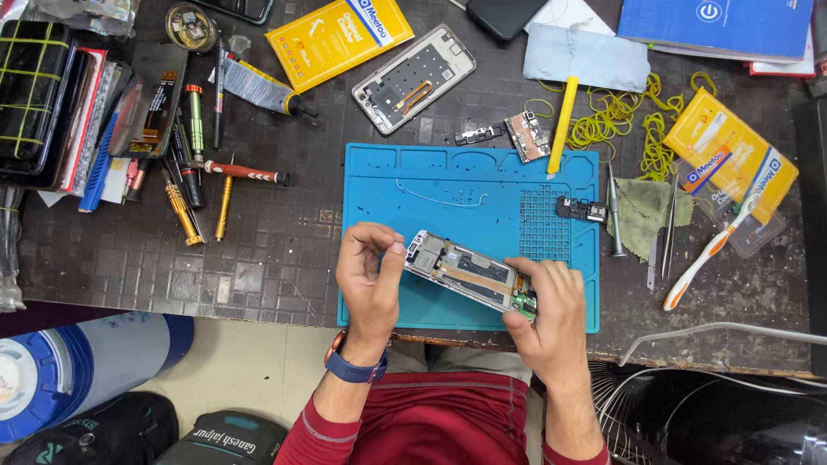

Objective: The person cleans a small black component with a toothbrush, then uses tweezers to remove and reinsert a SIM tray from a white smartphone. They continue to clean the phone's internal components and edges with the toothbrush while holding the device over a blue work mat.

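Both hands' grip (370,280) (547,301) clasping opened phone frame (465,275), long axis upper-left to lower-right.

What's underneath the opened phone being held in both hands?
Under the opened phone, held by the left hand and right hand, lies the blue repair mat. The mat right beneath the phone and hands is covered from view.

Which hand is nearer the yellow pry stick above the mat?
Right. The right hand grips the opened phone's lower end, below the yellow pry stick; the left hand holds the other end, farther left.
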